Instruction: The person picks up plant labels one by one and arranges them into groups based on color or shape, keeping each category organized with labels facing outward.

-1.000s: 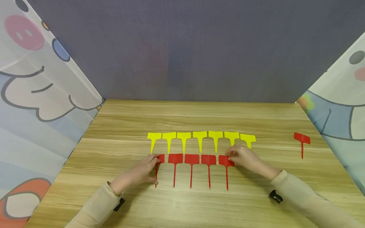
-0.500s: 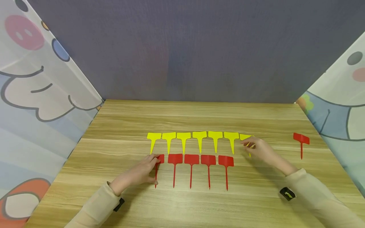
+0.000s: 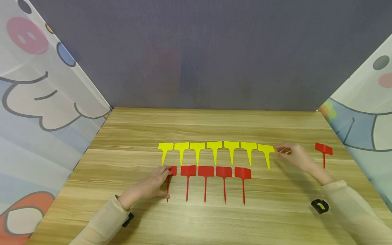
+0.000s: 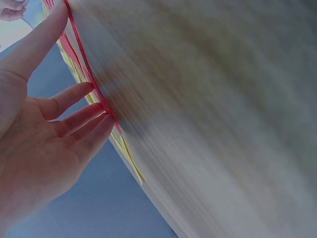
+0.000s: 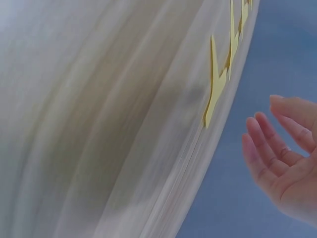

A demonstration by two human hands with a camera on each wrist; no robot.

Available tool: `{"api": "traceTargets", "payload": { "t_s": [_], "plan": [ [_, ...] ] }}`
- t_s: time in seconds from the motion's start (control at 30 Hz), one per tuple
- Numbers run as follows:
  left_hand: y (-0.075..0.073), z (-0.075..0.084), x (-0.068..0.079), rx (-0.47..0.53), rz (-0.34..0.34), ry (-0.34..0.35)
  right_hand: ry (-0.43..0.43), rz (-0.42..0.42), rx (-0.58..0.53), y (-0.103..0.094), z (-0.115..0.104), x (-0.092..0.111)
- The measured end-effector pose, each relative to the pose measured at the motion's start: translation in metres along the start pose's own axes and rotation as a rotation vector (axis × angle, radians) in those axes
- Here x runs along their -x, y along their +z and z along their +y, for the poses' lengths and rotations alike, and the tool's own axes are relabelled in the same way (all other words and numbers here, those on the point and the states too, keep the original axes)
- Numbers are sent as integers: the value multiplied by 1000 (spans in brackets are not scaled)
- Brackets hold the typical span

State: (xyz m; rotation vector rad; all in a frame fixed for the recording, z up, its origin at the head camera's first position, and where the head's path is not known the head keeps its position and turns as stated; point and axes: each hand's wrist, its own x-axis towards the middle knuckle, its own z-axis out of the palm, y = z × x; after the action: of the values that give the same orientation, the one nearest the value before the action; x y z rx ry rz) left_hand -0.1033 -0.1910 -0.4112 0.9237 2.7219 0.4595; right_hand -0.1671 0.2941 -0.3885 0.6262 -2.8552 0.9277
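Observation:
Several yellow T-shaped plant labels (image 3: 214, 145) lie in a row on the wooden table, heads toward the back. In front of them is a row of several red plant labels (image 3: 206, 171), stems toward the person. My left hand (image 3: 153, 183) rests on the leftmost red plant label (image 3: 174, 170), fingertips at its head and thumb near the stem's lower end; the hand covers part of it. Just right of the last yellow plant label (image 3: 265, 148) hovers my right hand (image 3: 295, 156), holding nothing, its fingers loosely bent in the right wrist view.
A single red plant label (image 3: 323, 148) lies apart near the table's right edge, its stem tip partly behind the right hand. A grey panel (image 3: 196, 54) closes off the table's back. Cartoon-printed cloths (image 3: 24, 143) hang at both sides.
My right hand has moved right, from the rightmost red label of the front row, past the last yellow label, uncovering both. My left hand has stayed in place.

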Motion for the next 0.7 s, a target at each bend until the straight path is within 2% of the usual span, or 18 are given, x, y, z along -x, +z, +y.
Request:
{"api": "traceTargets", "payload": {
  "t_s": [0.43,0.7],
  "plan": [
    [-1,1,0,-2,-11,-8,78,20,30,-24,29,11],
    [-2,2,0,5,-14,-6,101,55,1,-34,48,18]
  ]
}}
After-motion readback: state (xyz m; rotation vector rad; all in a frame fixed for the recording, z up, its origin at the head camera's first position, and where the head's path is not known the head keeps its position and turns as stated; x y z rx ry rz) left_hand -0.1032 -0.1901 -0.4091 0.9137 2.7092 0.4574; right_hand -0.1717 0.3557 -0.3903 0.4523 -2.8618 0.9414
